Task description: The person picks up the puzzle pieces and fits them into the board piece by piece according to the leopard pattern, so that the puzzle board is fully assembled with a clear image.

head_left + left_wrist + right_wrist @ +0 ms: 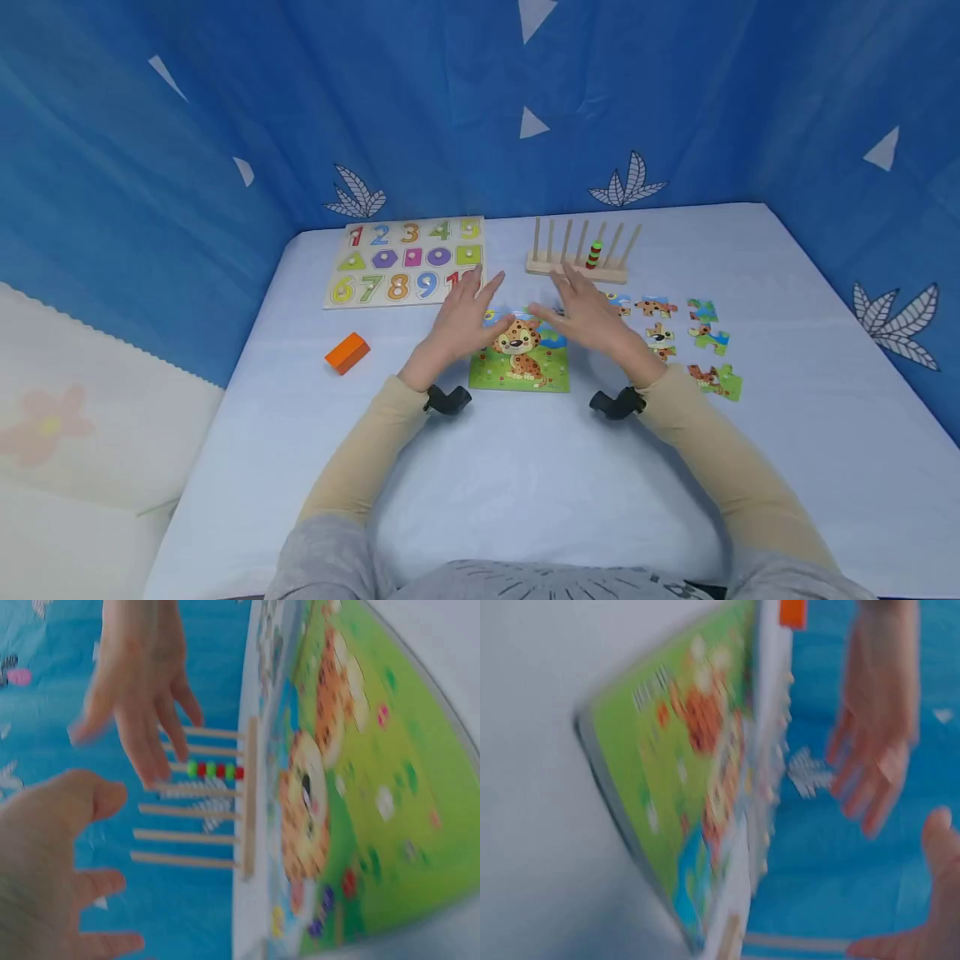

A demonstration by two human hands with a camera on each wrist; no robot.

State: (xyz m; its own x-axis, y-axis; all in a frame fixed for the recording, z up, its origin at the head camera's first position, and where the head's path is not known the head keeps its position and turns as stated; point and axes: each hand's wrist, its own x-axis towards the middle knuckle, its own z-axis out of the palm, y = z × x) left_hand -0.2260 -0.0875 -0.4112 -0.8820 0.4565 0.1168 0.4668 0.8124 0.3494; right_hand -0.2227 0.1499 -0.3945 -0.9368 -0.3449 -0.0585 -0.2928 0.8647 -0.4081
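A leopard picture board (525,371) lies on the table between my two hands, its green lower part facing me. My left hand (461,321) hovers over its left side with fingers spread, holding nothing. Over the right side is my right hand (592,317), fingers also spread and empty. Both hands show raised off the board in the left wrist view, where the leopard picture (345,795) fills the right half. Several loose jigsaw pieces (705,337) lie to the right of my right hand, some partly hidden behind it.
Behind my left hand lies a number and shape peg board (405,262). A wooden peg rack (577,271) with red and green beads (594,254) on one rod stands behind my right hand. An orange block (347,353) sits at the left. Blue curtains (465,108) surround the table.
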